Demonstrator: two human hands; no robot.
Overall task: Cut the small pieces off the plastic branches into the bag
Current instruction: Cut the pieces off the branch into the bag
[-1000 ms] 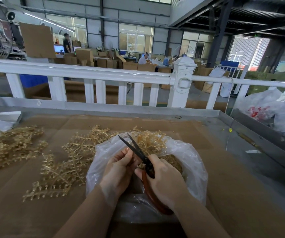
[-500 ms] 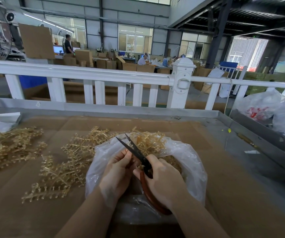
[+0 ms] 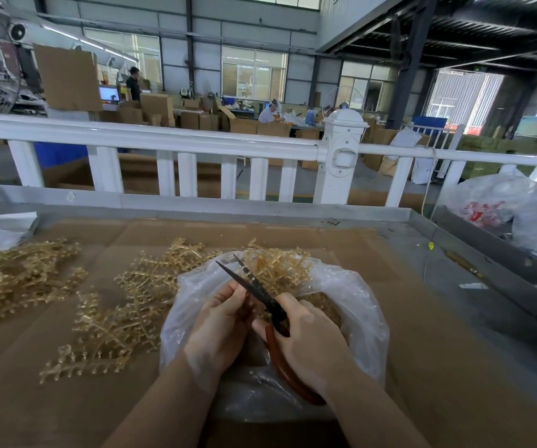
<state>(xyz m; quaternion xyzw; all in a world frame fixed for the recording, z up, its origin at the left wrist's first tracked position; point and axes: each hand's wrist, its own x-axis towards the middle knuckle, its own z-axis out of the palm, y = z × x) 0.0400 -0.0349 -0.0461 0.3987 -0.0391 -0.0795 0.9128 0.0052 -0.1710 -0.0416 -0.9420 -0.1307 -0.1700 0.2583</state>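
Two hands work together over the mouth of a clear, crumpled plastic bag point(image 3: 351, 305) that lies on the cardboard-covered surface point(image 3: 422, 367). The right hand point(image 3: 309, 347) is curled round the reddish-brown handles of a pair of dark-bladed scissors point(image 3: 260, 294), whose blades stand parted and point up and away, past the left fingertips. The left hand point(image 3: 218, 328) has its fingers bent inward close against the blades, seemingly pinching a small bit of plastic there, though the piece itself is hidden and I cannot tell exactly what it holds.

Inside the bag, just beyond the hands, sits a heap of pale golden translucent plastic pieces point(image 3: 280, 270). To the left of the left hand, several uncut golden plastic branches point(image 3: 115, 321) with rows of little knobs lie spread on the cardboard, and another pile of the same branches point(image 3: 18, 279) lies farther left still.

The step in hand looks like snipping, with the cut about to be made above the bag. The next move calls for closing the blades on the stem clear of the left fingers, so that the freed bit drops inside the bag and not on the cardboard.
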